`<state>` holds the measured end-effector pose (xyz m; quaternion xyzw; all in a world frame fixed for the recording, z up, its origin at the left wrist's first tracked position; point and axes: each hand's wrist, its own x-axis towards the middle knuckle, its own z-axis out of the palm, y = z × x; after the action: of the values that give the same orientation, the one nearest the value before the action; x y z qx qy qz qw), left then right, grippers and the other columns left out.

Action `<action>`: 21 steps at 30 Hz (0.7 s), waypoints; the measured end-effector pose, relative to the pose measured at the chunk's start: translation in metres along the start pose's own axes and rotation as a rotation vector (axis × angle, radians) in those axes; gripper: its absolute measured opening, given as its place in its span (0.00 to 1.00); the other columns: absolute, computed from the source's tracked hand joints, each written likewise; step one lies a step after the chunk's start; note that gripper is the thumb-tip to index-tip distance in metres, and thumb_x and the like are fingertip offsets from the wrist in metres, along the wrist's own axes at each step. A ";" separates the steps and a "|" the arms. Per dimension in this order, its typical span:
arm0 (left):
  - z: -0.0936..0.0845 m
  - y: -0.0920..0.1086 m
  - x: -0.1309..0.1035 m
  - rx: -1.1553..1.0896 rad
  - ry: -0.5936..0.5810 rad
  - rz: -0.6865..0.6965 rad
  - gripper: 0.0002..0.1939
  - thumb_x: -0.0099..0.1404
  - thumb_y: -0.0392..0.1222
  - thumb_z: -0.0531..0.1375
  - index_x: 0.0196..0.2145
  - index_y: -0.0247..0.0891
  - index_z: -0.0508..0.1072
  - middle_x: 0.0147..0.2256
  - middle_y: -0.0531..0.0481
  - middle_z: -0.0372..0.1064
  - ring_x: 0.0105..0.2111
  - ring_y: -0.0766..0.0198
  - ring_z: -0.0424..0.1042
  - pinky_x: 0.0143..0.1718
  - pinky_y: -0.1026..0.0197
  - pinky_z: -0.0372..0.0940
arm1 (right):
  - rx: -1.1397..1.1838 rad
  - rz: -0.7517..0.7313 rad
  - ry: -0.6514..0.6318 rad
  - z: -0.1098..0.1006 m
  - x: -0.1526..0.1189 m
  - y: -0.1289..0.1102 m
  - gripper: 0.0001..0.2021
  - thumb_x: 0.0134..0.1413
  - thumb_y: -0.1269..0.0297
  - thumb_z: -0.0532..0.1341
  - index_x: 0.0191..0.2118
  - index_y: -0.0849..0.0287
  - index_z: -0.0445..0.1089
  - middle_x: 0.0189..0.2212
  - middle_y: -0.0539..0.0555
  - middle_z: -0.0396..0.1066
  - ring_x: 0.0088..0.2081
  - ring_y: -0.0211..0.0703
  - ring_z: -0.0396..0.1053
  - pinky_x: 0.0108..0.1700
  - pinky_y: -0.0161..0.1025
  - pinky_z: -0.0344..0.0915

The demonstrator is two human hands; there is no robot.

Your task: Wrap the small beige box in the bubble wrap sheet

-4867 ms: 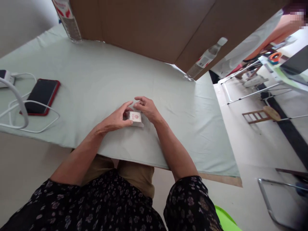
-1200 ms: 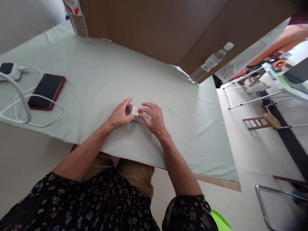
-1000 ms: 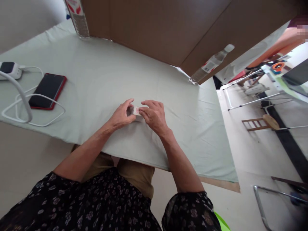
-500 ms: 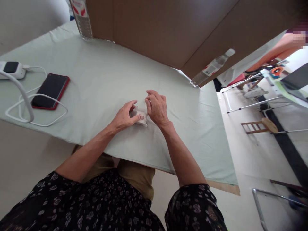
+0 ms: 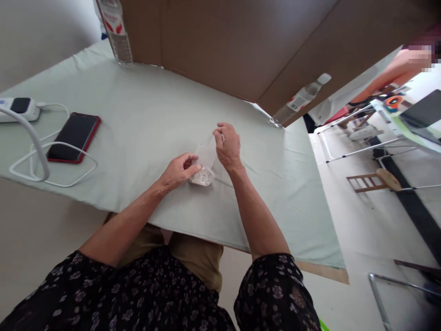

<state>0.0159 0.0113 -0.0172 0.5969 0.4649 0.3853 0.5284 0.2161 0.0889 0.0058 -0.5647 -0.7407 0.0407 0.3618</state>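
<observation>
A small clear plastic box (image 5: 202, 177) with pale contents and a printed patch lies on the green tablecloth in front of me. My left hand (image 5: 179, 171) grips its left side, the thumb over the near part and the fingers curled behind. From the far side of the box a thin translucent plastic flap (image 5: 206, 155) rises; whether it is a lid or a film I cannot tell. My right hand (image 5: 228, 146) pinches the flap's upper right corner between thumb and fingers, above and to the right of the box.
To the left lie a phone (image 5: 74, 137) in a red case, a white cable (image 5: 65, 185) and a white power strip (image 5: 20, 108). A large cardboard panel (image 5: 213, 50) stands at the back, with water bottles (image 5: 121, 46) by it. A wooden stool (image 5: 375, 180) is on the floor at right.
My right hand has moved up and away from the box, and the translucent flap now stands raised beneath it. The left hand has shifted slightly nearer to me with the box.
</observation>
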 end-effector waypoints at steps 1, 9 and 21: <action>0.000 -0.001 0.001 -0.028 0.007 -0.009 0.28 0.57 0.55 0.64 0.50 0.33 0.76 0.40 0.44 0.76 0.41 0.55 0.75 0.49 0.50 0.71 | 0.038 0.029 0.046 -0.003 -0.006 -0.003 0.10 0.70 0.61 0.53 0.41 0.54 0.71 0.49 0.59 0.77 0.52 0.49 0.73 0.56 0.49 0.66; 0.001 -0.003 0.001 -0.251 0.064 -0.041 0.33 0.53 0.51 0.67 0.54 0.31 0.77 0.45 0.42 0.78 0.49 0.50 0.75 0.56 0.47 0.68 | 0.287 0.264 -0.094 -0.023 -0.063 -0.031 0.10 0.58 0.55 0.61 0.30 0.54 0.68 0.25 0.48 0.72 0.28 0.39 0.67 0.37 0.39 0.64; -0.001 -0.004 0.002 -0.387 0.015 0.027 0.30 0.51 0.46 0.66 0.53 0.35 0.77 0.46 0.42 0.77 0.50 0.52 0.75 0.56 0.47 0.69 | 0.301 0.367 -0.221 -0.012 -0.073 -0.042 0.13 0.58 0.52 0.61 0.28 0.54 0.67 0.25 0.48 0.70 0.30 0.40 0.65 0.37 0.40 0.60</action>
<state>0.0152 0.0138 -0.0210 0.4874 0.3779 0.4790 0.6247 0.1971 0.0066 -0.0013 -0.6215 -0.6465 0.2768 0.3451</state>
